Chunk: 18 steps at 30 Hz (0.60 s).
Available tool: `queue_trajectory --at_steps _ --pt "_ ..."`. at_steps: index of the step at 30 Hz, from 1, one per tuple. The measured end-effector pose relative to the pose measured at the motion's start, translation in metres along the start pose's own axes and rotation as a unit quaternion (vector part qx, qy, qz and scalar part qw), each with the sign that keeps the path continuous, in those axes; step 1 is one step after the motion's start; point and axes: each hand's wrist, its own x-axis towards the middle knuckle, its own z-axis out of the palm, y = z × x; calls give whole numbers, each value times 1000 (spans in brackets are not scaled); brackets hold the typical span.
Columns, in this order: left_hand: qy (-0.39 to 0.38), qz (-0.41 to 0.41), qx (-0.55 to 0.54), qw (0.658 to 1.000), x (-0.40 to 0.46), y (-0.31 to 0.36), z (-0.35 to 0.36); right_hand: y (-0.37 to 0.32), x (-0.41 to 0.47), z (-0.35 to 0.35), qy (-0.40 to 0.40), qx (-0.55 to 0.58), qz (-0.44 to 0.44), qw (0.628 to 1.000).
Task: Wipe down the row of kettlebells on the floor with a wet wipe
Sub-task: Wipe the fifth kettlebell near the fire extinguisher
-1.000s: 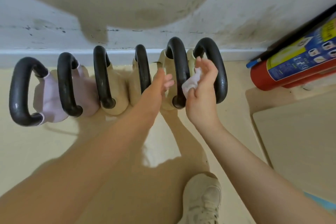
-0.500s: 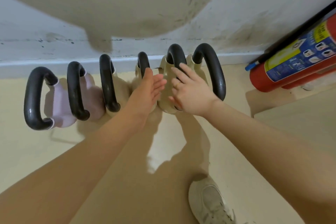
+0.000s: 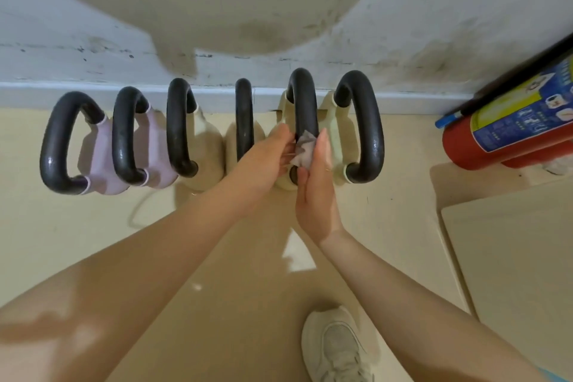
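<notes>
Six black-handled kettlebells stand in a row against the wall: two pink ones point(image 3: 102, 161) at the left and several cream ones point(image 3: 204, 161) to their right. Both my hands meet at the fifth kettlebell point(image 3: 302, 102), in front of its handle. A crumpled, greyish wet wipe point(image 3: 304, 152) sits between them. My left hand point(image 3: 266, 161) reaches in from the left and its fingertips pinch the wipe's left edge. My right hand point(image 3: 314, 195) stands palm-left with straight fingers against the wipe's right side. The sixth kettlebell point(image 3: 367, 127) stands just right of my hands.
A red fire extinguisher point(image 3: 508, 133) lies on the floor at the right by the wall. A pale flat board point(image 3: 511, 257) covers the floor in front of it. My beige shoe point(image 3: 338, 347) is at the bottom. A white skirting point(image 3: 418, 99) runs behind the row.
My right hand lay palm-down over the fifth handle; it has turned upright and drawn back, and the wipe shows again. My left fingers have come onto the wipe.
</notes>
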Motion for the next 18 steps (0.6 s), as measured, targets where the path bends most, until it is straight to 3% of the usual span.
queue_trajectory --at_steps 5,10,12,15,18 --pt "34 -10 30 999 8 2 12 21 -12 -10 -52 -2 -42 998" --pt "31 21 85 996 3 2 23 29 4 -41 -138 -252 -50 957" --pt "66 76 147 984 0 4 27 20 11 -61 -115 -205 -85 968" --pt "146 191 244 940 -2 5 29 -2 15 -77 -17 -109 -64 992" --pt "130 241 247 930 -10 12 34 -15 19 -83 11 -51 -36 998"
